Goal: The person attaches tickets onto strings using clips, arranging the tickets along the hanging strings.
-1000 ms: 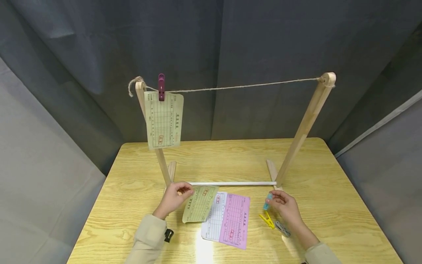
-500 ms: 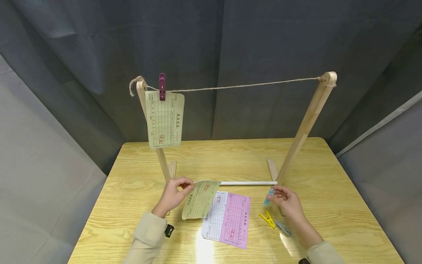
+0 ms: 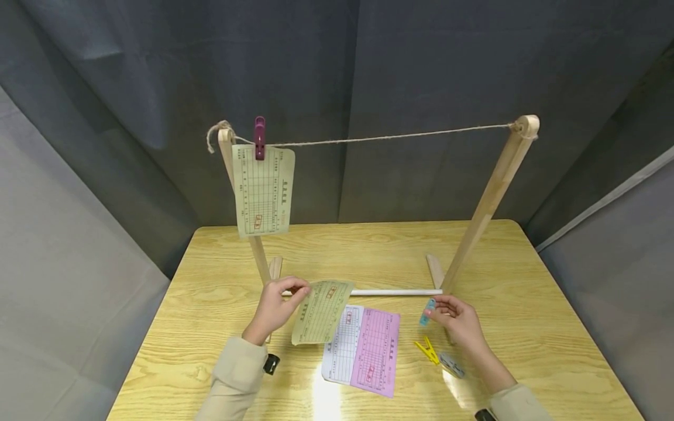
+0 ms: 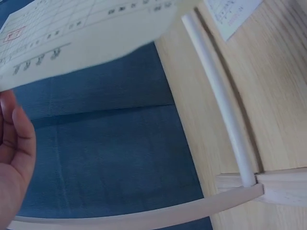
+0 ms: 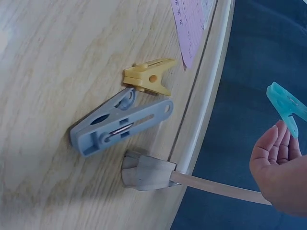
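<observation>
My left hand (image 3: 278, 309) pinches the edge of a yellow-green printed slip (image 3: 322, 313), lifted above the table at the frame's left foot. The slip's lower part overlaps a white slip (image 3: 342, 345) in the head view. In my right hand (image 3: 458, 321) a blue-green clothespin (image 5: 287, 106) is pinched between thumb and fingers. On the table below that hand lie a yellow clothespin (image 5: 149, 76) and a grey clothespin (image 5: 120, 123). Another yellow-green slip (image 3: 263, 193) hangs from the string (image 3: 389, 137) under a purple clothespin (image 3: 260, 139).
A wooden frame with a left post (image 3: 259, 257), a right post (image 3: 487, 202) and a white crossbar (image 3: 397, 292) stands on the wood-grain table (image 3: 526, 327). A pink slip (image 3: 376, 351) lies against the white one. Dark curtains (image 3: 447, 70) hang behind.
My left hand has raised the yellow-green slip slightly, uncovering more of the white slip. My right hand has lifted the blue-green clothespin a little, away from the yellow one.
</observation>
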The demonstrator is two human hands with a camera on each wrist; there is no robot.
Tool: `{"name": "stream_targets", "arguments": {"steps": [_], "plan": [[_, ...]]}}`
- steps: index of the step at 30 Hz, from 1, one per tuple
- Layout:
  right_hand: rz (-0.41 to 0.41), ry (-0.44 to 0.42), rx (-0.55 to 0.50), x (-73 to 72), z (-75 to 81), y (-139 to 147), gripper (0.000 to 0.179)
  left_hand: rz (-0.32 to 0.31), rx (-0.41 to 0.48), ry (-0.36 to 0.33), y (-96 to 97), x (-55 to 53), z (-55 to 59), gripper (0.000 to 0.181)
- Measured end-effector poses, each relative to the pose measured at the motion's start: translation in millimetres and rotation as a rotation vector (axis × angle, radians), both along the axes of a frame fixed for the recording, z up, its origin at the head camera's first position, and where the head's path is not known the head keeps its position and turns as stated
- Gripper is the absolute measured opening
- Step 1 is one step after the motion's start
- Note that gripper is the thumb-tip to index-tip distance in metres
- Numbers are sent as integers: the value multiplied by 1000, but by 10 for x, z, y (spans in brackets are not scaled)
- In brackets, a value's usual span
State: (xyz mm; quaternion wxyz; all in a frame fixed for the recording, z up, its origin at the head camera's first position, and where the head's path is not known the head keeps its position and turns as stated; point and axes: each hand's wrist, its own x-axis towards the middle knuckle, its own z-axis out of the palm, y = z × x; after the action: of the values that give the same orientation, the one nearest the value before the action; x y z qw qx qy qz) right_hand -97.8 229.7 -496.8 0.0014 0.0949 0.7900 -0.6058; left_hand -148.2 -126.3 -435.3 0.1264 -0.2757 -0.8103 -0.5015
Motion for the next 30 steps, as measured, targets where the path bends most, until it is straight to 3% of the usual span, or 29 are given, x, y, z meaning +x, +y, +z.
{"name": "stream_targets", "arguments": {"steps": [2, 5, 10, 17, 30], "plan": [[3, 9, 9, -8, 19, -10, 44, -8, 22, 18, -19, -54, -82, 4], [11, 31, 26, -26, 58, -19, 43, -4, 33, 39, -5, -53, -36, 3], [35, 66, 8, -68, 182, -40, 43, 30, 34, 79, 36, -41, 96, 4], [66, 122, -4, -128, 356, -80, 40, 22, 34, 129, 116, 78, 446, 5], [109, 234, -5, -182, 600, -111, 35, 28, 45, 217, 141, 54, 619, 5]]}}
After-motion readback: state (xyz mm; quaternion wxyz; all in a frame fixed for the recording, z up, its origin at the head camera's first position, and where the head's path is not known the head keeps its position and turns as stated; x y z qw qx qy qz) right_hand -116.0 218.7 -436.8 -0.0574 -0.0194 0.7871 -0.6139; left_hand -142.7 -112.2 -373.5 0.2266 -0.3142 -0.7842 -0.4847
